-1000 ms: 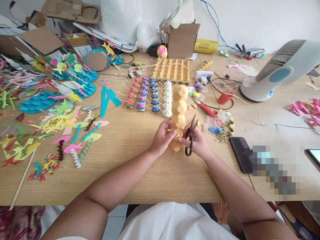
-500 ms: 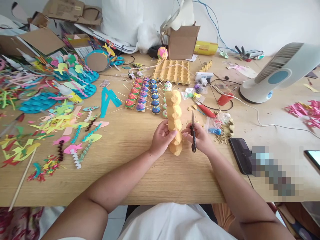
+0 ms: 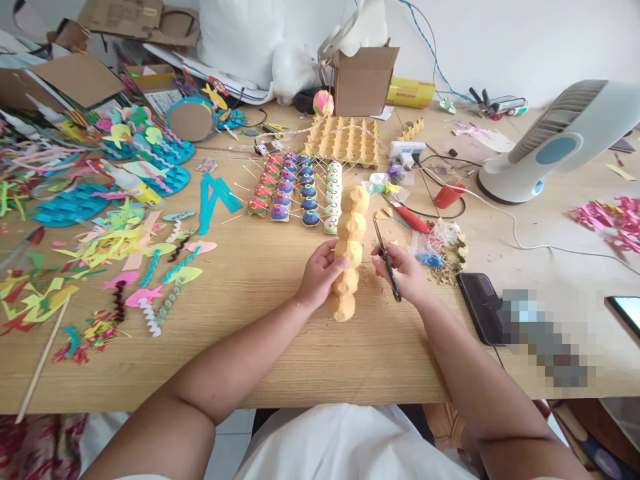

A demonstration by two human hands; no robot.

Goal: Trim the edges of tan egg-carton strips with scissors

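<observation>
My left hand (image 3: 320, 272) grips a strip of yellow egg carton (image 3: 351, 230), thumb on its face and fingers behind its left edge. The strip is a single row of several bumpy cups, held lengthwise away from me. In my right hand (image 3: 406, 272) is a pair of dark scissors (image 3: 383, 250), blades pointing away and up to the left, apart from the strip. The blades look closed or nearly so. Just beyond the strip stand painted egg-carton rows, among them a blue row (image 3: 310, 200) and a white-green row (image 3: 333, 197), with thin sticks poking out sideways.
An uncut egg tray (image 3: 343, 140) lies at the back. To the right are carton scraps (image 3: 453, 263), a red cup (image 3: 449, 193), a phone (image 3: 480, 307) and a white fan (image 3: 530, 160) with its cable. Paper cutouts (image 3: 100, 240) and blue trays (image 3: 73, 203) cover the left side.
The strip has tilted, its near end swinging left and its far end right. My right hand has turned the scissors from upright to slanting up-left, and a gap shows between hand and strip.
</observation>
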